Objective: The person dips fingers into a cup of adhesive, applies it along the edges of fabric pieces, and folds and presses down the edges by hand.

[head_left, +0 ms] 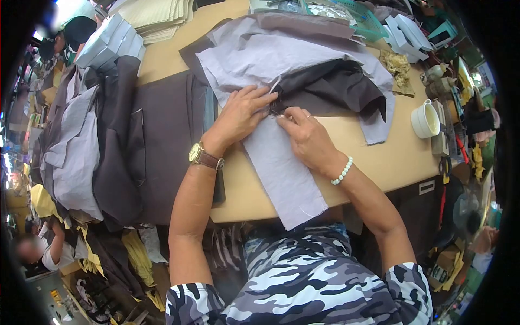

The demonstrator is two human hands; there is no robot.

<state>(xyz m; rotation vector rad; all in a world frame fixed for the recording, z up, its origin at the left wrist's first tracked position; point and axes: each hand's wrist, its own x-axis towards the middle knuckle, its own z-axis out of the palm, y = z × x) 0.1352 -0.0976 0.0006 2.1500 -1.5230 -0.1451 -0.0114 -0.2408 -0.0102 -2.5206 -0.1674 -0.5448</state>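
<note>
A garment piece of dark brown cloth [336,89] with light grey lining [244,51] lies bunched on the table. A light grey fabric strip [284,173] runs from under my hands toward the table's front edge, its end frayed and hanging over. My left hand [246,111] rests on the cloth with fingers stretched out flat, index tip at the dark fold. Close beside it, my right hand [309,135] is closed in a pinch at the seam where strip and dark cloth meet. Whatever sits between its fingertips is too small to make out.
Folded dark cloth pieces [165,141] lie at left, beside more grey-lined cloth [70,154]. A white mug [425,119] stands near the right edge, scissors [445,165] close by. White boxes [111,43] and a green basket [371,24] are at the back. Another person sits at far left.
</note>
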